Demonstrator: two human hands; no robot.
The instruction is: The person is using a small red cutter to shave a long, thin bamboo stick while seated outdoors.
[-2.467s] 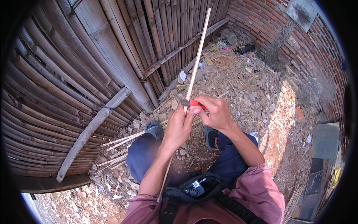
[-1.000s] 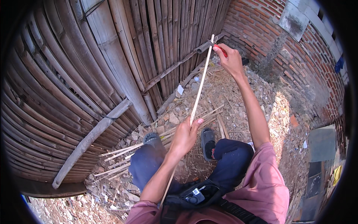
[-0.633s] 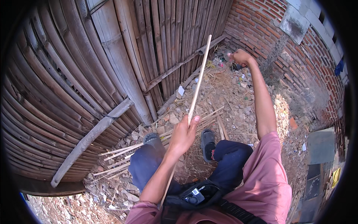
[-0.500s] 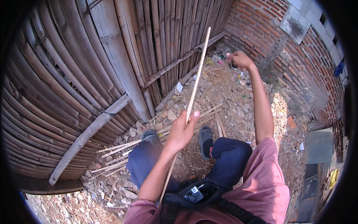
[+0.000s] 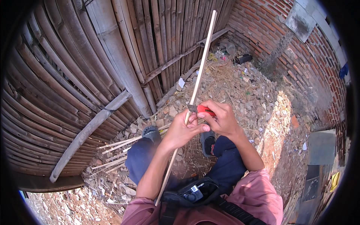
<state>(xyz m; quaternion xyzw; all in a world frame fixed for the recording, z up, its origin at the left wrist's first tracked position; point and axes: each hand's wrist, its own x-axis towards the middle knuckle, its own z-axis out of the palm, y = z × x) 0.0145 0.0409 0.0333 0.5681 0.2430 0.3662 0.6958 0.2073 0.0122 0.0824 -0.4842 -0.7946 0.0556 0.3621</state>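
Note:
A long pale strip of split bamboo [image 5: 203,62] slants up and away from my lap, with its lower end by my left forearm. My left hand [image 5: 180,129] is wrapped round its middle. In my right hand [image 5: 222,116] is a red-handled utility knife [image 5: 206,110], closed in the fingers. The knife's dark short blade lies against the strip just above my left fingers. Both hands are close together, the right thumb near the left one.
More bamboo strips [image 5: 116,155] lie on the rubble by my left foot [image 5: 150,133]. A bamboo slat wall [image 5: 168,37] rises on the left, a brick wall [image 5: 258,33] at the far right. A black bag [image 5: 193,191] sits at my lap.
My right hand has come back from far out on the right to the strip, with the red knife now against it. The strip has shifted slightly up and away in my left hand.

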